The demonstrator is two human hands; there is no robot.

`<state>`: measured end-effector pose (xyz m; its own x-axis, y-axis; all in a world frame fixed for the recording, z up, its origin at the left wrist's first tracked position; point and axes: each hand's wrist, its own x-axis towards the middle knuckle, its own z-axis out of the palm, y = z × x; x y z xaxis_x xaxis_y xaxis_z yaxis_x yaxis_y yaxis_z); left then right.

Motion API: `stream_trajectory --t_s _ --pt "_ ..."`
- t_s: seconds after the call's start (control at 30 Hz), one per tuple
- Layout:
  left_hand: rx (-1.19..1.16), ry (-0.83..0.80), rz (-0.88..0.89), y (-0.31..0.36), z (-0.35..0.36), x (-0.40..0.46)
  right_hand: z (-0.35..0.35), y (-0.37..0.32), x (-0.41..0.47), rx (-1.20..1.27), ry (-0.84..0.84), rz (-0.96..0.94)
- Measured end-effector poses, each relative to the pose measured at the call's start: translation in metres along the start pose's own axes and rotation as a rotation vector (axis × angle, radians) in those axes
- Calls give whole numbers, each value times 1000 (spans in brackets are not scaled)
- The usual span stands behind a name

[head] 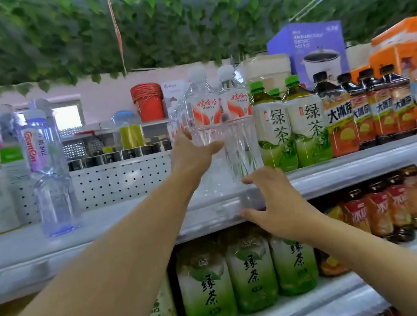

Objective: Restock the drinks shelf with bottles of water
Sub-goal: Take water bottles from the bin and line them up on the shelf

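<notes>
Two clear water bottles with red-and-white labels stand side by side on the upper shelf [118,223]. My left hand [189,152] wraps the left water bottle [203,114] at its middle. My right hand [276,201] hovers just below the base of the right water bottle [236,114], fingers spread, thumb near the shelf's front edge. Whether it touches the bottle I cannot tell. More water bottles show dimly behind the left one.
Green tea bottles [291,126] and dark iced-tea bottles [371,107] fill the shelf to the right. A tall blue-tinted bottle [49,169] stands at the left, with bare shelf between. The lower shelf holds more green tea [249,270]. Boxes sit at the back right.
</notes>
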<state>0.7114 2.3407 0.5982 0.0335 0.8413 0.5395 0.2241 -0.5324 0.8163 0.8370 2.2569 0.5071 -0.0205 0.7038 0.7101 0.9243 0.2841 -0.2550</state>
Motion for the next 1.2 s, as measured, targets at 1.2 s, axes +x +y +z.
stream_trajectory --t_s 1.2 --pt "251 -408 -200 -26 -36 -10 -2 -15 25 114 145 142"
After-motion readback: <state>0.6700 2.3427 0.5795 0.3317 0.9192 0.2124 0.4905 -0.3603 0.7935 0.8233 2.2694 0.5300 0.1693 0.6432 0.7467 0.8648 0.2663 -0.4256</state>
